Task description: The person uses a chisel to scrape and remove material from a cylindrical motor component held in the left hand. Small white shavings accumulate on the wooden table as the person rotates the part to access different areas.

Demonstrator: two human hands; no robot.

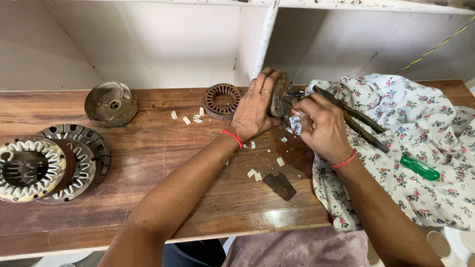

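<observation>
Both hands (255,106) (321,126) grip rusty slotted metal core (279,94).

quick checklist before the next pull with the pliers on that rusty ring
1. Left hand steadies the rusty ring upright on the table: ok.
2. Right hand grips the pliers by the handles: ok.
3. Pliers' tip bites on the ring: cannot tell, hidden behind the fingers.
4. Left fingers out of the tip's way: cannot tell, they wrap the ring close by.
5. Table tidy under the hands: not ok, white scraps and a dark metal piece lie there.
6. Green-handled tool within reach on the flowered cloth: ok.
</observation>
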